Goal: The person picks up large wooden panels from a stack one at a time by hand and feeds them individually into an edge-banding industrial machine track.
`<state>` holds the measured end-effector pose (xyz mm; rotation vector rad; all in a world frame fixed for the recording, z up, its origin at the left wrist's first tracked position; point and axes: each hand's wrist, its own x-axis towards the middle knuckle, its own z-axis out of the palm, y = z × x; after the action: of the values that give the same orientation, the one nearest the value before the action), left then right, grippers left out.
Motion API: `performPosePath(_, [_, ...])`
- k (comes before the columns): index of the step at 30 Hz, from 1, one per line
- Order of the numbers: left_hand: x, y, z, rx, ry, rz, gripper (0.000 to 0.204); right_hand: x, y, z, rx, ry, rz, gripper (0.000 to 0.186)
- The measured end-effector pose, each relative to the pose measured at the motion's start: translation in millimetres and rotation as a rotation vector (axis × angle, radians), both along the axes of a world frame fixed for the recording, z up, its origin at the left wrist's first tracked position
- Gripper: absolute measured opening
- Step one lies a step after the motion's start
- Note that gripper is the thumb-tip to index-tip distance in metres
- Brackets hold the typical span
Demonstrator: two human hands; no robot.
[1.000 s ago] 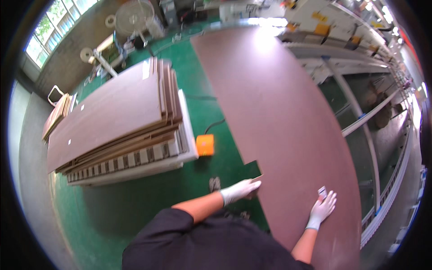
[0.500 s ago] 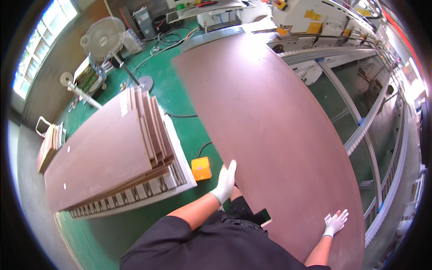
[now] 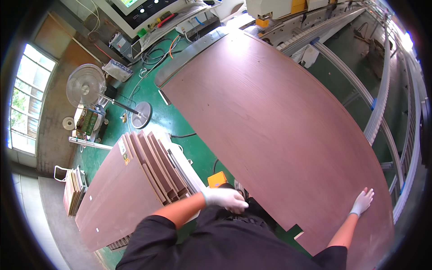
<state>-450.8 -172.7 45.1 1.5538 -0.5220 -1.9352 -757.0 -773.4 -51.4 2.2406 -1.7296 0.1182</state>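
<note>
A large brown wood-grain panel (image 3: 261, 121) stretches from beside my body to the far end, with a small rectangular notch cut into its near left edge. My right hand (image 3: 362, 202), in a white glove, lies flat on the panel near its right edge, fingers stretched out. In front of my waist, off the panel, is my left hand (image 3: 226, 199), also gloved. Its fingers are curled inward, and whatever they may hold is hidden. An orange box (image 3: 217, 179) sits on the floor just beyond the left hand.
Left of me stands a stack of brown panels (image 3: 119, 193). A pedestal fan (image 3: 85, 85) and cables (image 3: 153, 56) are on the green floor farther off. Metal rails (image 3: 346, 72) run along the right. At the far end is a control panel with a screen (image 3: 130, 11).
My left hand has left the panel's edge and come to my waist, its fingers curling. My right hand still lies on the panel. The view has shifted, bringing the screen into sight.
</note>
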Motion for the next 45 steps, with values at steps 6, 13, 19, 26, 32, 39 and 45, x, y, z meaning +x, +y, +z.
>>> performPosePath(6, [224, 89, 13, -0.315, -1.259, 0.630, 0.036, 33, 123, 9, -0.049, -0.160, 0.328, 0.048])
performPosePath(13, [366, 197, -48, 0.092, -1.869, 0.262, 0.065, 20, 342, 35, 0.216, -0.401, 0.127, 0.034])
performPosePath(19, [382, 197, -50, -0.075, -1.847, 0.328, 0.060, 35, 430, 47, 0.527, -1.088, -0.640, 0.039])
performPosePath(26, [378, 191, -43, -0.031, -1.770, 0.311, 0.057, 80, 395, 58, 0.825, -1.521, -0.676, 0.069])
performPosePath(32, [398, 179, -28, 0.010, -1.731, 0.242, 0.056, 51, 379, 43, 0.937, -1.482, -0.712, 0.075])
performPosePath(39, [403, 175, -24, 0.047, -1.587, 0.244, 0.056, 71, 397, 48, 0.930, -1.546, -0.769, 0.076])
performPosePath(45, [407, 168, -23, 0.065, -1.688, 0.182, 0.052, 79, 367, 45, 0.941, -1.543, -0.860, 0.077])
